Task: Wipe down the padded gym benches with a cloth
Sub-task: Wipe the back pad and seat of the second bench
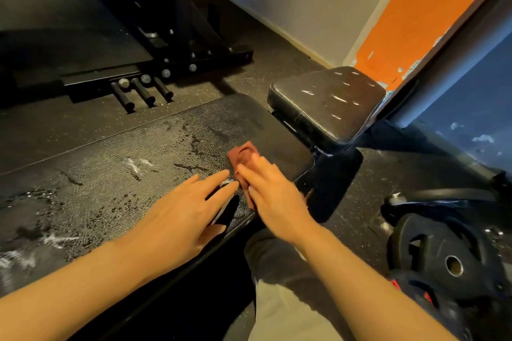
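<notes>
A long black padded bench (110,174) runs from lower left to the middle, wet with droplets and streaks. A small reddish-brown cloth (241,153) lies on its right end. My right hand (273,191) lies flat on the cloth, fingers stretched out and pressing it onto the pad. My left hand (182,216) rests flat on the wet pad just left of the cloth, fingers apart and empty. A second, shorter black pad (327,104) with scuffed tears stands beyond the bench's end.
A black steel rack (177,22) with pegs stands at the back left. Black weight plates (448,257) lie on the speckled rubber floor at the right. An orange and blue wall (432,8) rises behind the short pad. My knee is below the bench edge.
</notes>
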The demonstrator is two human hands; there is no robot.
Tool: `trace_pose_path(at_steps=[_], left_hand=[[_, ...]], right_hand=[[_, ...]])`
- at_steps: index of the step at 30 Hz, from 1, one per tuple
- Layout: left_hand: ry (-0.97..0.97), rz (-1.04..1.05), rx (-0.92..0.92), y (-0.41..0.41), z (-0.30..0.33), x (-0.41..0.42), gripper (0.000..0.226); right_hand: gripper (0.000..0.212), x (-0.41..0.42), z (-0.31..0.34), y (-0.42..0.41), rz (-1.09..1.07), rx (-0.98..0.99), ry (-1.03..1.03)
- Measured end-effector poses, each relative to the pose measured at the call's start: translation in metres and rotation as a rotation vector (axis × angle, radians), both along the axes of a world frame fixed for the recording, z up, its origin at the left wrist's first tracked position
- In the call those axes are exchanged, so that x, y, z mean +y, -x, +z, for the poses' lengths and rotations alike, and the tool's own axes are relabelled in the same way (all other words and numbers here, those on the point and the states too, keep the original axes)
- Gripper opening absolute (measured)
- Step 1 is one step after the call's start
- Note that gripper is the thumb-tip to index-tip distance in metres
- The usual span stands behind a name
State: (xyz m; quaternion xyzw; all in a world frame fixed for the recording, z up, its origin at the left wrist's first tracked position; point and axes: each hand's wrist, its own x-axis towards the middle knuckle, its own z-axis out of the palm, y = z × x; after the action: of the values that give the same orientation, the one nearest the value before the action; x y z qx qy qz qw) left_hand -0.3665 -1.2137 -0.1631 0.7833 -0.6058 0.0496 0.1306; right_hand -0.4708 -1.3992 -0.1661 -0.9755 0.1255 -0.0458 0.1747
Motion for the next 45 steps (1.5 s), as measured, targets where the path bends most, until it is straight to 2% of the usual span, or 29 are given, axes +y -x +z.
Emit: trace_pose_path(at_steps=[2, 5, 7, 11, 14, 19, 21, 23, 26, 28, 31, 34, 37, 40, 43, 45], left_hand=[[-0.015, 0.003, 0.005, 0.000, 0.003, 0.010, 0.081], [-0.032, 0.012, 0.033, 0.001, 0.006, 0.024, 0.082], [-0.055, 0.030, 0.043, 0.001, 0.005, 0.033, 0.079], [-0.107, 0.067, 0.081, 0.002, 0.003, 0.043, 0.062], [-0.101, 0.064, 0.060, 0.004, -0.002, 0.044, 0.055], [-0.097, 0.076, 0.096, 0.007, -0.003, 0.043, 0.053], [-0.106, 0.090, 0.131, 0.010, -0.003, 0.041, 0.055], [-0.113, 0.102, 0.155, 0.011, -0.004, 0.039, 0.056], [-0.135, 0.097, 0.164, 0.009, -0.002, 0.038, 0.056], [-0.147, 0.093, 0.181, 0.009, 0.001, 0.039, 0.056], [-0.157, 0.100, 0.164, 0.011, 0.001, 0.041, 0.056], [-0.148, 0.109, 0.173, 0.013, 0.000, 0.041, 0.056], [-0.125, 0.106, 0.184, 0.011, 0.000, 0.042, 0.054], [-0.123, 0.094, 0.169, 0.008, 0.000, 0.044, 0.053], [-0.112, 0.090, 0.186, 0.007, 0.000, 0.045, 0.054], [-0.104, 0.096, 0.199, 0.007, 0.000, 0.044, 0.055]], right_hand=[[0.057, -0.002, 0.002, 0.009, 0.014, 0.006, 0.019], [0.044, -0.015, 0.001, 0.002, -0.183, -0.037, -0.013], [0.046, 0.000, -0.003, -0.007, -0.250, -0.047, -0.020], [0.053, 0.058, -0.007, 0.003, 0.004, -0.031, -0.025], [0.048, 0.047, -0.002, 0.011, 0.075, -0.016, 0.001], [0.047, 0.017, -0.004, -0.014, -0.276, -0.032, -0.013], [0.045, 0.042, -0.008, -0.015, -0.191, -0.053, -0.007], [0.053, 0.068, -0.006, -0.003, -0.029, -0.065, -0.029], [0.052, 0.058, 0.003, 0.005, 0.094, -0.051, -0.033], [0.043, 0.029, 0.003, -0.005, -0.006, -0.071, -0.003], [0.044, 0.014, 0.001, -0.024, -0.245, -0.003, 0.002], [0.047, 0.045, -0.003, -0.018, -0.016, -0.036, 0.050], [0.048, 0.048, 0.001, -0.005, 0.152, 0.027, 0.067], [0.045, 0.014, 0.004, -0.023, 0.065, 0.020, 0.110], [0.043, 0.013, 0.004, -0.036, -0.085, 0.011, 0.049], [0.042, 0.037, 0.004, -0.028, 0.025, -0.067, 0.031]])
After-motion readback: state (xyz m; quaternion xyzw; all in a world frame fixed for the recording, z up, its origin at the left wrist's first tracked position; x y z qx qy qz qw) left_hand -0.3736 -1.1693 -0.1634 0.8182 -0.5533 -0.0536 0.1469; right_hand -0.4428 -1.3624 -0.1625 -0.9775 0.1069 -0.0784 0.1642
